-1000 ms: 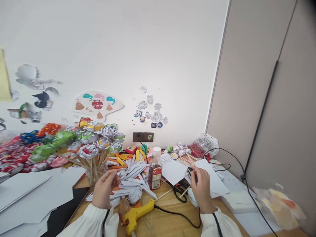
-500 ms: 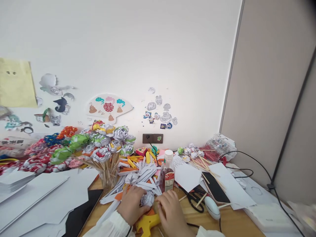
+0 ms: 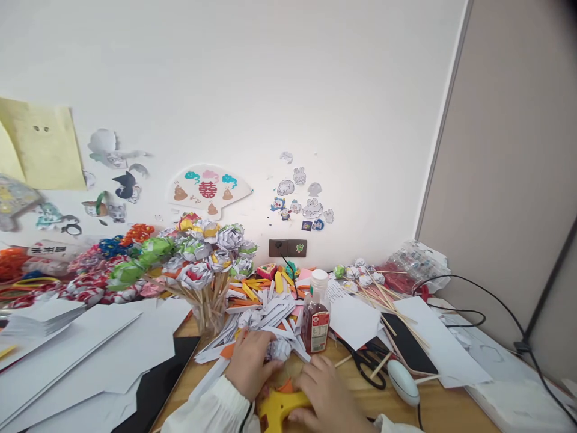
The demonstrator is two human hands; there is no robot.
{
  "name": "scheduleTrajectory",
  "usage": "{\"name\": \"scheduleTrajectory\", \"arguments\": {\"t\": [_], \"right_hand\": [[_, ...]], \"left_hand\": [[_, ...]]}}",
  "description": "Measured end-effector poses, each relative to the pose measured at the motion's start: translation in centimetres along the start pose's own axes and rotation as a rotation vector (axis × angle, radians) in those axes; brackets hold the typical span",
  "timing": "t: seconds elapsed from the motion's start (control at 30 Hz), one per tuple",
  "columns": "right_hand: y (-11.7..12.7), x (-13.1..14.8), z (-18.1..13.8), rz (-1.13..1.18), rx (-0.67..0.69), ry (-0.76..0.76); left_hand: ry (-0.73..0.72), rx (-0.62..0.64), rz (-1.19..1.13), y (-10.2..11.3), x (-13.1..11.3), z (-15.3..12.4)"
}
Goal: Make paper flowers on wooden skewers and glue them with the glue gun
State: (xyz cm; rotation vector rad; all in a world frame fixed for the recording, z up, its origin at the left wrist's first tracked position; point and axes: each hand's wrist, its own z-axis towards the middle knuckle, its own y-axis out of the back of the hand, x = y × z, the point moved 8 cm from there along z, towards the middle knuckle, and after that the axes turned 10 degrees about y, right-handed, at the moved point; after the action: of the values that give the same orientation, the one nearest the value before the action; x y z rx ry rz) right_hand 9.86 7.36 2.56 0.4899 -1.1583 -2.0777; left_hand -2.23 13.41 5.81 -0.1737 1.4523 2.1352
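Note:
A crumpled white paper flower is in my left hand, whose fingers are closed at its left side. Below it lies a yellow glue gun with an orange tip, low at the front of the table. My right hand is closed on the right part of the glue gun, the thumb below and the fingers above. The gun's lower end runs out of view. Folded white and orange paper strips lie just beyond my left hand. A bottle of red-brown liquid stands behind my right hand.
Finished paper flowers on sticks stand in a clear cup. White paper sheets cover the left side. To the right lie black scissors, a white mouse, a dark phone, thin sticks and a black cable.
My right hand has moved down onto the glue gun and closed on it. My left hand keeps the paper flower. The whole view has shifted slightly to the left.

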Motion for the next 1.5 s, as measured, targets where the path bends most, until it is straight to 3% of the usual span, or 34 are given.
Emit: {"name": "scheduleTrajectory", "arguments": {"t": [0.2,0.37,0.47,0.53,0.73,0.83,1.03,1.23,1.37,1.5], "right_hand": [[0.2,0.4,0.0,-0.033,-0.11,0.059],[3.9,0.4,-0.3,-0.095,-0.31,0.0],[6.8,1.3,-0.5,-0.373,-0.459,-0.009],[7.2,1.7,-0.2,-0.496,-0.459,-0.008],[3.9,-1.1,0.2,-0.54,-0.152,-0.165],[3.3,-1.4,-0.1,-0.513,-0.099,-0.175],[4.0,0.5,0.3,-0.485,-0.185,-0.091],[3.3,-0.7,0.0,-0.278,-0.133,-0.258],[5.0,-0.6,-0.2,-0.039,-0.267,-0.243],[5.9,0.3,0.1,0.047,-0.295,-0.154]], "left_hand": [[0.041,-0.248,-0.089,2.9,2.4,1.0],[0.044,-0.396,-0.17,5.6,2.7,0.8],[-0.008,-0.373,-0.214,5.7,0.9,0.2],[-0.038,-0.347,-0.24,5.4,-0.3,-0.3],[-0.018,-0.281,-0.275,4.2,-0.9,-0.6],[-0.016,-0.229,-0.289,3.3,-1.1,-0.5],[0.058,-0.209,-0.382,2.7,-1.0,-0.4],[0.098,-0.187,-0.461,2.6,-0.9,-0.7],[0.069,-0.069,-0.539,2.0,-2.0,-1.0],[0.03,0.052,-0.637,1.9,-3.1,-1.4]]}}
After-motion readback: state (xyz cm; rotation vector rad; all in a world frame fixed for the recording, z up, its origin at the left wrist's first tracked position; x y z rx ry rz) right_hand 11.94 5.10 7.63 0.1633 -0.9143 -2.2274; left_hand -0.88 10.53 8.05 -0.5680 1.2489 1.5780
